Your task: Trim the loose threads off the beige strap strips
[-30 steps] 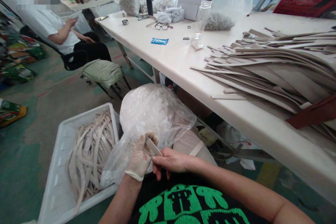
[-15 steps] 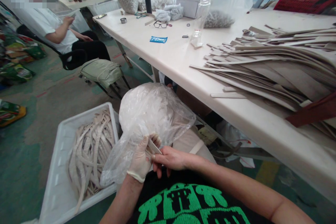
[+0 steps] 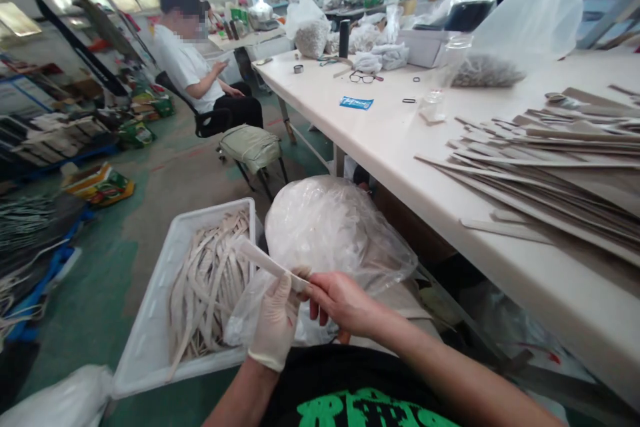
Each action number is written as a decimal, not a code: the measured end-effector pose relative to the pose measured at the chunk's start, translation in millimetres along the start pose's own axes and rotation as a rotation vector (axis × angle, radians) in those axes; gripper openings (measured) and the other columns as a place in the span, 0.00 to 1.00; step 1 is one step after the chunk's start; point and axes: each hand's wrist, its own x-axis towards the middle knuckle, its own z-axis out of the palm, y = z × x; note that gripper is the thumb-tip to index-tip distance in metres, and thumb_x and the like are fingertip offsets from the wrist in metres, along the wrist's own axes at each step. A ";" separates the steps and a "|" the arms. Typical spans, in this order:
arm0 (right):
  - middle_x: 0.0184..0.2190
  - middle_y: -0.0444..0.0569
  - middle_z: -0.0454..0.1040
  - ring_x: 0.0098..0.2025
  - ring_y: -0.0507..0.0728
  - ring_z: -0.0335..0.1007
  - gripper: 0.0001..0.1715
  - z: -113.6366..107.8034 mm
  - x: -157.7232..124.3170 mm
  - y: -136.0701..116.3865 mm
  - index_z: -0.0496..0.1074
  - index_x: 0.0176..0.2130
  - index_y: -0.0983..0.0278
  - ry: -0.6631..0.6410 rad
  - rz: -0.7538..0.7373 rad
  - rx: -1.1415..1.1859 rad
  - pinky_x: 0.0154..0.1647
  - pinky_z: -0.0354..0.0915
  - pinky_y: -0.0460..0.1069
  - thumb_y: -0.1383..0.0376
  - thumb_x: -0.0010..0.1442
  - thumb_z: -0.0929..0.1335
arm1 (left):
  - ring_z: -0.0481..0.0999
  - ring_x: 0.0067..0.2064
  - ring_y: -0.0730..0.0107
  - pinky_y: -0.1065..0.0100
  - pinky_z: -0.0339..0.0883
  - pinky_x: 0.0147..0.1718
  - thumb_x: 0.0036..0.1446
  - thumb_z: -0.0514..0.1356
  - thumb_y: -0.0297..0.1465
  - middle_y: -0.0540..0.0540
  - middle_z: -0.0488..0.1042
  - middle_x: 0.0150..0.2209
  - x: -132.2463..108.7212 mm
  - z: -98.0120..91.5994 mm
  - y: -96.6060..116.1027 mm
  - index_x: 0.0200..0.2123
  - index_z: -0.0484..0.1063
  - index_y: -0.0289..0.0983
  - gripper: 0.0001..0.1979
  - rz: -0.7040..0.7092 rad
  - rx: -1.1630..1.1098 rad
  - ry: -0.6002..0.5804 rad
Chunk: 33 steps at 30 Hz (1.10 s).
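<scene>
My left hand (image 3: 277, 320) wears a pale glove and is closed around the near end of a pale flat strip (image 3: 263, 260). My bare right hand (image 3: 340, 300) pinches the same end from the right. The strip points up and to the left, over a white crate (image 3: 150, 347) filled with several similar strips. A clear plastic bag (image 3: 335, 227) bulges on my lap just behind both hands.
A long white table (image 3: 380, 140) runs along the right with a big stack of long flat strips (image 3: 565, 160), glasses, a blue packet and bags. A person in a white shirt (image 3: 187, 70) sits at the back left beside a green-cushioned stool (image 3: 250, 147).
The view has tilted up and shifted. More of the strip now sticks out to the left of my hands, which still hold it together.
</scene>
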 end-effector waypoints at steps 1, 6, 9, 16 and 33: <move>0.25 0.44 0.75 0.23 0.49 0.70 0.16 2.6 4.6 -3.7 0.71 0.33 0.65 -0.012 -0.045 -0.047 0.20 0.60 0.41 0.63 0.68 0.60 | 0.80 0.41 0.64 0.68 0.75 0.42 0.48 0.71 0.37 0.43 0.81 0.39 -2.4 -1.9 1.7 0.38 0.80 0.34 0.16 0.027 0.010 0.004; 0.25 0.44 0.77 0.23 0.50 0.72 0.15 14.6 18.2 -12.7 0.72 0.35 0.64 -0.084 -0.049 -0.171 0.23 0.60 0.42 0.61 0.67 0.61 | 0.79 0.46 0.64 0.67 0.71 0.50 0.53 0.68 0.36 0.44 0.81 0.41 -10.4 -16.7 19.3 0.36 0.80 0.38 0.09 0.140 -0.034 0.137; 0.23 0.44 0.76 0.21 0.50 0.71 0.20 21.8 25.9 -15.7 0.72 0.32 0.64 -0.067 -0.081 -0.184 0.23 0.61 0.43 0.59 0.69 0.59 | 0.79 0.42 0.63 0.65 0.72 0.47 0.53 0.68 0.38 0.42 0.81 0.39 -14.7 -22.8 13.3 0.38 0.80 0.35 0.13 0.131 0.005 0.077; 0.23 0.43 0.76 0.22 0.51 0.71 0.20 17.8 30.9 -8.6 0.70 0.30 0.63 -0.060 -0.075 -0.249 0.22 0.61 0.43 0.56 0.68 0.60 | 0.78 0.47 0.59 0.60 0.70 0.51 0.51 0.69 0.39 0.43 0.81 0.42 -8.7 -27.8 13.0 0.38 0.80 0.38 0.13 0.217 -0.134 0.169; 0.21 0.45 0.73 0.22 0.53 0.71 0.25 17.9 21.6 -3.6 0.68 0.26 0.63 -0.029 -0.044 -0.333 0.23 0.61 0.44 0.51 0.67 0.59 | 0.79 0.42 0.56 0.58 0.69 0.49 0.52 0.68 0.40 0.37 0.81 0.39 -9.5 -23.3 -10.9 0.37 0.81 0.32 0.16 0.083 -0.130 0.047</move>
